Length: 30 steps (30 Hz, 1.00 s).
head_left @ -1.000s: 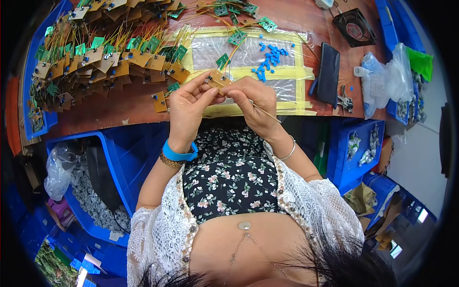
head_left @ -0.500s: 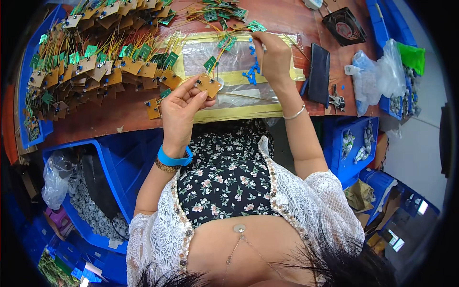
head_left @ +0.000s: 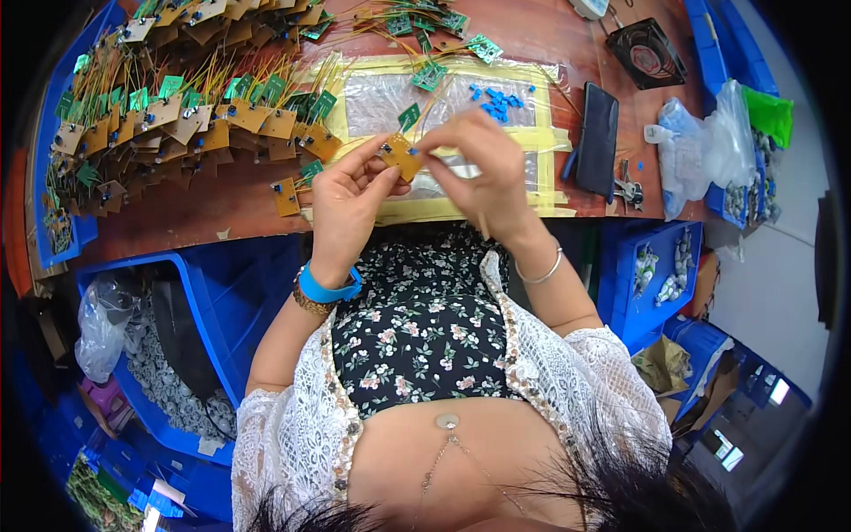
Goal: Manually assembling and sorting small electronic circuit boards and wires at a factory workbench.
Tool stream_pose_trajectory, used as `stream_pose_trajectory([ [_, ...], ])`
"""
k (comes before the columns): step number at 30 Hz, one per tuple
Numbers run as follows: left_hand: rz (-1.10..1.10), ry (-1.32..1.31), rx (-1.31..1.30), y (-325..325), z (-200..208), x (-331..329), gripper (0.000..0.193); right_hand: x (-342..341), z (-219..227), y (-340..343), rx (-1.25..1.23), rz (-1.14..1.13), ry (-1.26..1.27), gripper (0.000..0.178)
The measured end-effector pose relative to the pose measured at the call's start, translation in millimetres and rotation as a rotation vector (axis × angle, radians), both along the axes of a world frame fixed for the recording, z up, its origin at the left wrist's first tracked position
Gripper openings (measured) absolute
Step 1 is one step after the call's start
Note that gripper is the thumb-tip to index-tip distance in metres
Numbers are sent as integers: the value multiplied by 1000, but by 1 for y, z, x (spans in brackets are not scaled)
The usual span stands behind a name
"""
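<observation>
My left hand pinches a small tan circuit board between thumb and fingers, above the front part of the taped plastic sheet. Thin wires run up from it, and a small green circuit board stands just above. My right hand is at the tan board's right edge, thumb and forefinger closed around a tiny blue part that touches or nearly touches the board. How far the part sits on it I cannot tell. Beyond my right hand, a loose pile of small blue parts lies on the plastic sheet.
Wired tan and green boards are heaped at the left. More green boards lie at the back. On the right are a dark phone, keys, a black fan and plastic bags. Blue bins stand below the table edge.
My right hand has come from the blue pile down and left to the tan board, bringing a blue part. My left hand has shifted slightly right, still gripping the board.
</observation>
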<state>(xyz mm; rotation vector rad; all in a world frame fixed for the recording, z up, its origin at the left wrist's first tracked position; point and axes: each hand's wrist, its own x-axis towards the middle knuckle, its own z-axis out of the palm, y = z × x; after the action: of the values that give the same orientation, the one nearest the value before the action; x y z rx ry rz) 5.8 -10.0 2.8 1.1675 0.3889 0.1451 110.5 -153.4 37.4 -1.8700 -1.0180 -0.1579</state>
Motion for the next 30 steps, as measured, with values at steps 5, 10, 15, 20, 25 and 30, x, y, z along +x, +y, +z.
stream_pose_trajectory([
  [5, -27, -19, 19, -6, 4, 1, 36, -13, -7, 5, -58, 38, -217, 23],
  [10, -36, -4, -30, -7, 2, -1, 36, -21, -14, 8, -86, -43, -242, 25],
  [15, -31, -17, -62, -6, 0, -2, 35, -27, -21, 8, 19, -100, -123, 22],
  [20, -49, -7, -45, -8, 2, -2, 34, -27, -20, 7, 17, -128, -63, 19],
  [25, -53, -1, -25, -8, 2, -2, 32, -26, -18, 7, 23, -103, -54, 18],
  [30, -41, 12, 12, -8, 4, -2, 29, -28, -16, 8, 11, -108, -36, 18],
])
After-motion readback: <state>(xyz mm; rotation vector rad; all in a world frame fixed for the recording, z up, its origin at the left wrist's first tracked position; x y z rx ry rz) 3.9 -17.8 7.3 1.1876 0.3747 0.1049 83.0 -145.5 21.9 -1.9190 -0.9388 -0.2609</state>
